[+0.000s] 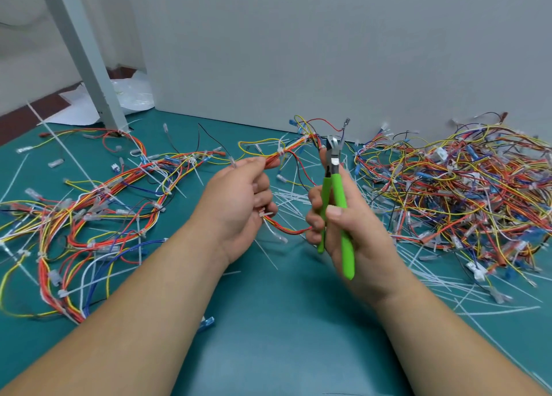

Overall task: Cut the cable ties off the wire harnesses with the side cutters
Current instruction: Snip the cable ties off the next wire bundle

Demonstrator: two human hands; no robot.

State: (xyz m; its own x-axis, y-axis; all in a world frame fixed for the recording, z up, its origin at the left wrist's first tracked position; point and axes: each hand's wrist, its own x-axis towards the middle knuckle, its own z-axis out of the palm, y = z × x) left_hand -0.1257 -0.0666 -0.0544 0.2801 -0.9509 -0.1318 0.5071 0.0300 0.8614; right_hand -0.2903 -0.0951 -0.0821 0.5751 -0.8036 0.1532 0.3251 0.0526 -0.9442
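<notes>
My left hand [239, 198] grips a wire harness [291, 149] of red, yellow and orange wires, held above the green mat. The bundle runs up and right from my fingers, and a white cable tie [266, 214] shows on it below my palm. My right hand [343, 225] holds the green-handled side cutters [336, 186] upright, jaws at the top, close to the harness's far end. Red wires of the same harness loop under both hands.
A large tangle of harnesses [466, 198] fills the right of the mat. More harnesses [98, 210] spread across the left. Cut white cable ties [294, 198] litter the middle and right. A grey post [89, 58] stands at the back left, a grey wall behind.
</notes>
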